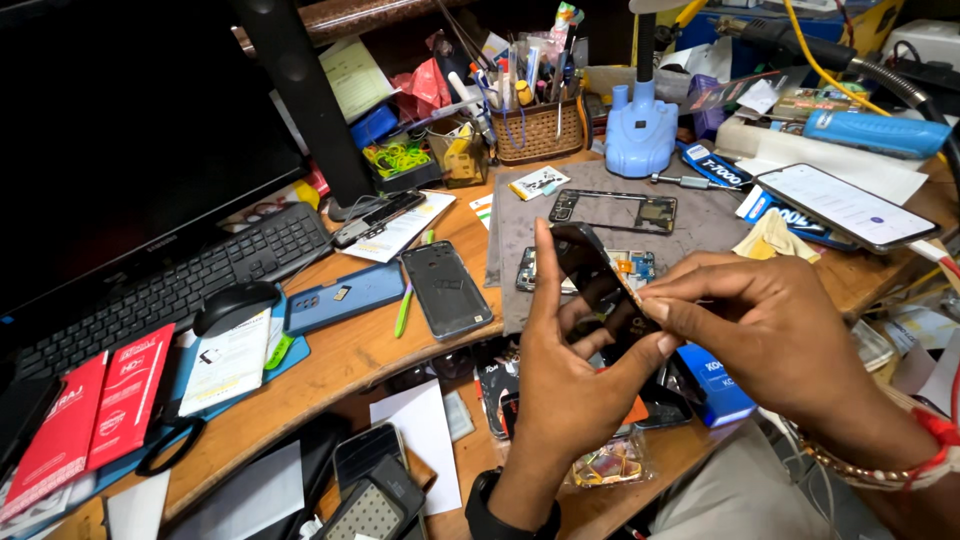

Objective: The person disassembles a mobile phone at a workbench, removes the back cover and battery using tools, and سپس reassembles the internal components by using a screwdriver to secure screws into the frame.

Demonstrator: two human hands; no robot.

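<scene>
Clutter everywhere: keyboard (170,285), pen basket (538,128), grey mat (700,220) crowd the wooden tabletop (340,360). Both hands, left (565,375) and right (775,335), pinch a dark phone panel (595,285), possibly a screen, above the edge.

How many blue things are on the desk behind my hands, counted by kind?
Blue lamp base: 1
Blue phone case: 1
Blue cylinder-shaped tool: 1
Blue box, by the right hand: 1
Total: 4

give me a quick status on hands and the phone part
Left hand and right hand both grip the dark phone panel, held tilted above the desk. Right fingers pinch its edge. Nothing between hands and panel.
</scene>
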